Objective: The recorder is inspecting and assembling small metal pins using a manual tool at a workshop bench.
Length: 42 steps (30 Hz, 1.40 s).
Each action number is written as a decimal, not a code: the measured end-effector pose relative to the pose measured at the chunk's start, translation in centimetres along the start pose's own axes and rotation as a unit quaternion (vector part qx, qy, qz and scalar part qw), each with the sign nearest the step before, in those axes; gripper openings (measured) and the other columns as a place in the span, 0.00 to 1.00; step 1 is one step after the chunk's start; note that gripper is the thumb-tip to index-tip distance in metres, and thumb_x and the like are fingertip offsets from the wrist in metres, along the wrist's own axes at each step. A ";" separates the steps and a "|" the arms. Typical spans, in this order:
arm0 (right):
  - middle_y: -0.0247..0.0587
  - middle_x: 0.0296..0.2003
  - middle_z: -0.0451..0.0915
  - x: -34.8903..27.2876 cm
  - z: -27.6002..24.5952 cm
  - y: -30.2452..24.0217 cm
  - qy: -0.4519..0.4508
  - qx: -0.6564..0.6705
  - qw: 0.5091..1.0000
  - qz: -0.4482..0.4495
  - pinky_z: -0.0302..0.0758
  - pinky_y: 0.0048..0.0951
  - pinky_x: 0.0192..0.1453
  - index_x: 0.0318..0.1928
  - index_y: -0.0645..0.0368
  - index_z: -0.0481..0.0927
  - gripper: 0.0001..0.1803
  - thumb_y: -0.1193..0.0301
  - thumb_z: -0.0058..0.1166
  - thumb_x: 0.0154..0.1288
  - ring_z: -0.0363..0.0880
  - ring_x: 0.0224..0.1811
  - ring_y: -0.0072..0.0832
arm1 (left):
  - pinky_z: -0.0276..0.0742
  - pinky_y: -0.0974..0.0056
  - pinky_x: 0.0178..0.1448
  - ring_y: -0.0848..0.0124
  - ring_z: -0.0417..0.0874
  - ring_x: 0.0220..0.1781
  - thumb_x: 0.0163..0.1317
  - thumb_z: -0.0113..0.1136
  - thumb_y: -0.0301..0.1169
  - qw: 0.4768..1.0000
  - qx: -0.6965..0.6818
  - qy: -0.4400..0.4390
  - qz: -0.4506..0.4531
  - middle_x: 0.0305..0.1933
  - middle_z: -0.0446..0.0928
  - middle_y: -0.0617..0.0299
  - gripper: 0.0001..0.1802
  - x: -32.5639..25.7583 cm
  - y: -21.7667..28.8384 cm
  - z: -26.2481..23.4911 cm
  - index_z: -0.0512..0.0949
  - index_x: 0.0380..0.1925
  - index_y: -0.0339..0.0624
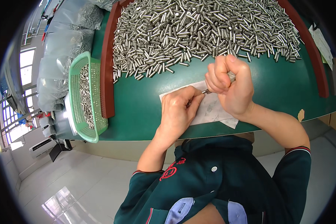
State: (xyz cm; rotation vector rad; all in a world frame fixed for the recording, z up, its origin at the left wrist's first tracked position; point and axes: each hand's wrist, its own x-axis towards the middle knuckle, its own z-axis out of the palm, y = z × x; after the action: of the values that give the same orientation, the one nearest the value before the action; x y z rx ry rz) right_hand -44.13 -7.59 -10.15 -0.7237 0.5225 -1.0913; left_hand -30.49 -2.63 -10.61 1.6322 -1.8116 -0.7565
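Note:
My left hand (178, 109) is closed, thumb and fingertips pinching a small metal pin (204, 92). My right hand (233, 86) is curled into a fist just to the right of it. A bit of something pale (232, 77) shows inside that fist, too covered by the fingers to name. A short dark tip (208, 90) meets the pin between the two hands; which hand it belongs to is hard to tell. Beneath both hands lies a whitish, smudged sheet (209, 112) on the green tabletop. Beyond them spreads a big heap of shiny metal pins (205, 33).
Reddish-brown rails (109, 63) border the heap on the left and right. At the left, a green plastic basket (97, 74) holds more pins (86, 97). Behind it stand several clear bags (65, 44) of metal parts. A small tan scrap (301, 115) lies near the front edge.

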 end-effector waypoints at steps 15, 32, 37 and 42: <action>0.28 0.10 0.52 -0.8 0.8 1.1 -0.018 -0.159 0.978 -0.133 0.46 0.22 0.19 0.12 0.55 0.54 0.21 0.66 0.28 0.62 0.45 0.14 0.17 | 0.65 0.60 0.21 0.56 0.71 0.16 0.48 0.58 0.23 0.998 0.043 0.012 0.050 0.15 0.70 0.52 0.05 0.1 0.4 0.1 0.72 0.19 0.37; 0.28 0.09 0.52 -0.2 0.0 0.4 -0.015 -0.026 0.999 -0.040 0.46 0.21 0.17 0.12 0.56 0.53 0.21 0.65 0.29 0.62 0.45 0.12 0.16 | 0.52 0.79 0.20 0.83 0.54 0.18 0.63 0.45 0.30 0.662 -0.712 -0.017 -0.232 0.22 0.61 0.68 0.09 -0.4 -2.6 -3.8 0.69 0.38 0.35; 0.28 0.09 0.52 -0.1 -0.4 0.2 -0.011 -0.029 0.999 -0.041 0.46 0.21 0.17 0.12 0.56 0.53 0.20 0.65 0.29 0.62 0.45 0.12 0.16 | 0.46 0.78 0.18 0.84 0.50 0.16 0.63 0.47 0.34 0.867 -0.429 0.248 -0.054 0.18 0.55 0.74 0.11 -0.4 -2.3 -10.5 0.70 0.37 0.37; 0.28 0.09 0.52 -0.2 0.1 0.3 -0.021 -0.032 0.999 -0.035 0.45 0.21 0.17 0.12 0.56 0.53 0.20 0.65 0.29 0.62 0.46 0.12 0.16 | 0.66 0.70 0.35 0.75 0.69 0.31 0.62 0.48 0.33 0.834 0.225 0.503 -0.019 0.31 0.71 0.60 0.13 -0.4 -7.1 -20.1 0.72 0.40 0.34</action>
State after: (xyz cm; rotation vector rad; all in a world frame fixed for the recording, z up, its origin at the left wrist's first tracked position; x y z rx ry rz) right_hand -43.99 -7.31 -10.27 -0.8234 0.5011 -1.1273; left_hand -10.85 -3.53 -2.42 1.8160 -1.1749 0.5423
